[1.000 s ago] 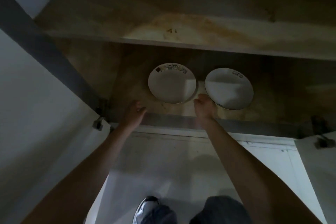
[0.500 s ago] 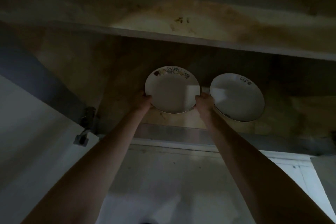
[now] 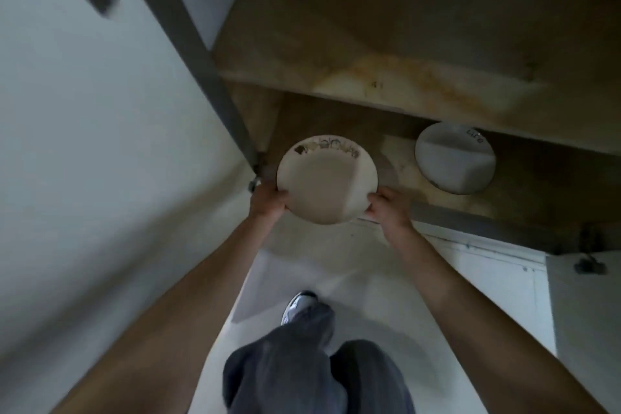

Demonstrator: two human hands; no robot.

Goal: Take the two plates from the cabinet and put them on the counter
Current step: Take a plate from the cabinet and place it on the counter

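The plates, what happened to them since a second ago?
Both hands reached in and took the picture plate by its edges, left hand on one side, right hand on the other. They have pulled it toward the cabinet's front edge. The plain plate stayed on the shelf, untouched.

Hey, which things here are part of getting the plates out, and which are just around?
Part of the job:
- plate with pictures on its rim, gripped by left hand and right hand
- plain plate with writing, on the cabinet shelf

Just around:
- cabinet door
- door hinge
- shoe
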